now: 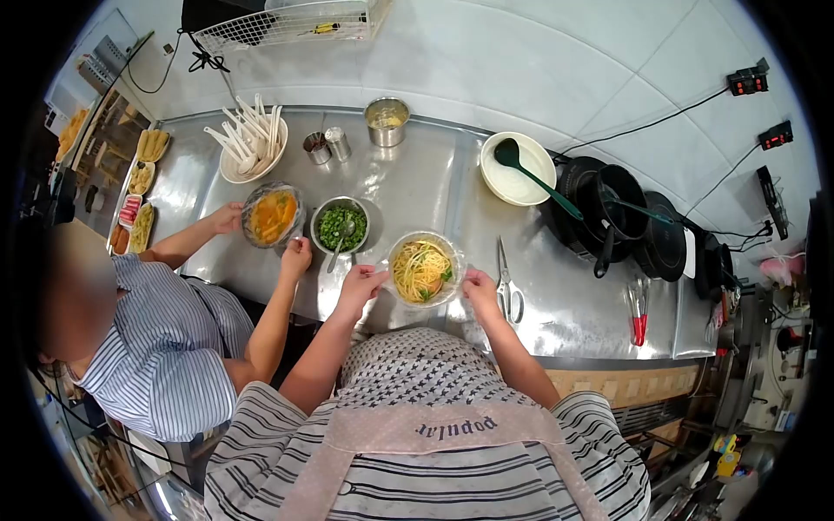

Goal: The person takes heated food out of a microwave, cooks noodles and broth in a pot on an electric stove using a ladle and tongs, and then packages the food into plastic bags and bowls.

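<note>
A bowl (459,260) that looks lined with clear plastic sits in front of me, filled with noodles (420,267) and some green leaves. At its left edge my left hand (361,285) pinches the rim between thumb and fingers. On the opposite side, my right hand (479,288) grips the right edge in the same way. Scissors (509,291) with pale handles lie just right of my right hand. A metal bowl (366,227) of chopped green onions (340,224) stands beyond my left hand, with a spoon (336,253) in it.
Left of me, a co-worker's hands (298,256) hold a plastic-lined bowl (298,198) of orange soup. Farther back are a bowl of white spoons (252,139), shakers (337,143) and a metal pot (386,132). Rightward are a ladle (539,178) in a white bowl, black pans (621,204) and red-handled tongs (638,317).
</note>
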The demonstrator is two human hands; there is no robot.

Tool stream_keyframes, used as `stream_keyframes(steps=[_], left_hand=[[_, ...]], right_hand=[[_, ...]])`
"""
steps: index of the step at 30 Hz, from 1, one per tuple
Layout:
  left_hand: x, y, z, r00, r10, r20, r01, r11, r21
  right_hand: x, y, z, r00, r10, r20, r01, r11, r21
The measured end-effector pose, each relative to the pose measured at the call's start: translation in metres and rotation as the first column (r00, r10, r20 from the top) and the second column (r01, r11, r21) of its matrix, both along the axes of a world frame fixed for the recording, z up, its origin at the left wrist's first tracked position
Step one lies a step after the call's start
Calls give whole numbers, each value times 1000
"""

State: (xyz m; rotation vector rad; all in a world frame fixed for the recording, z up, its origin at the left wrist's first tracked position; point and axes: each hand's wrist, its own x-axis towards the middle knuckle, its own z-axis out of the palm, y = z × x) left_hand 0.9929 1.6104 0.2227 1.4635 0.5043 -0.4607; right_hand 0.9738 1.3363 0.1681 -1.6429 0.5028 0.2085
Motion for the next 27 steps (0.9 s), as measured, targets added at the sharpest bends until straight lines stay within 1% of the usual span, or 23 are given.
stream_keyframes(steps=[1,2,4,5,6,7,9,10,13,14,15,16,17,18,19,21,22,23,24,25,26,27], left_hand=[[0,5,4,998,-57,34,55,996,66],[1,8,4,991,-103,91,91,987,129],[4,15,1,957,-183,223,123,958,258],[6,15,0,928,-224,298,125,940,317],[6,7,22,901,-234,364,139,953,269],[7,0,32,875,-234,423,124,954,272],[8,-11,54,815,-228,533,92,958,270],[6,-14,73,905,-113,409,131,991,-16],[18,-14,72,834,44,549,64,982,-176],[23,-7,51,792,-45,608,104,993,-62],[24,-5,33,723,-196,663,108,979,172],[20,-2,17,648,-353,675,86,914,397],[14,-2,18,574,-509,642,40,800,598],[5,-5,17,573,-644,507,123,679,723],[0,-8,16,569,-676,468,130,636,761],[-6,-17,20,563,-731,386,141,545,827],[-6,-20,18,544,-686,483,-52,547,836],[-3,-16,8,662,-504,555,11,746,665],[3,-10,-3,773,-305,557,35,896,442],[7,-6,-15,866,-105,489,13,982,188],[7,-7,-4,859,72,507,-34,996,-82],[6,-1,5,920,90,381,-38,989,-141]], right_hand=[[2,-3,-11,996,-3,87,16,987,-157],[3,-3,-3,991,24,130,6,975,-223],[5,-1,41,976,72,206,5,936,-351],[7,2,52,954,93,286,-4,954,-298],[8,7,60,925,109,365,-17,969,-247],[10,9,67,889,121,442,-35,980,-197],[12,9,78,852,81,517,0,988,-154],[13,9,83,830,59,554,17,991,-132],[12,14,98,896,-6,444,144,950,-278],[10,12,95,916,63,396,82,938,-337],[7,8,88,929,130,347,18,920,-391],[5,6,82,936,193,294,-47,897,-440],[6,7,80,934,189,305,-45,905,-423],[5,8,76,932,182,313,-42,913,-407],[4,8,73,931,176,319,-40,919,-391],[6,16,100,899,95,427,90,915,-393],[5,19,109,877,56,478,155,908,-390],[4,15,106,881,99,463,128,891,-435],[2,8,100,884,141,445,101,872,-479],[1,0,92,886,186,424,72,850,-522],[-1,-5,81,882,207,424,74,826,-559],[-3,-9,69,877,230,422,76,801,-594]])
